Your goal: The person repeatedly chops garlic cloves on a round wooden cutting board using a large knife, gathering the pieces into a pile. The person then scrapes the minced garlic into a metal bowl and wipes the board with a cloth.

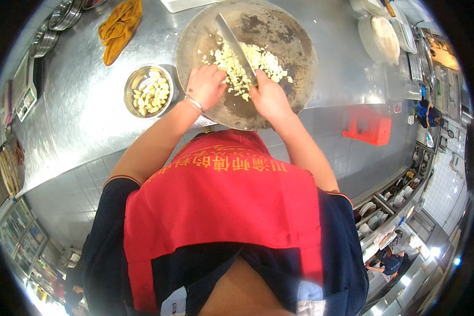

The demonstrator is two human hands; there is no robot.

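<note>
A cleaver (234,44) stands edge-down in a pile of chopped garlic (262,59) on a round, worn chopping block (296,51). My right hand (270,96) grips it at the handle end, and the blade points away and to the left. Just left of the pile, my left hand (206,85) rests at the block with its fingers bent against the edge of the garlic; whether it holds any pieces is hidden. A metal bowl (128,97) of whole peeled garlic cloves (152,94) sits left of the block, near my left wrist.
An orange-brown cloth (120,29) lies on the steel table (79,83). Stacked white plates (379,39) stand at the far right. A digital scale (27,103) is at the left. Beyond the table's right side is a red plastic crate (367,125). Other people are in the distance.
</note>
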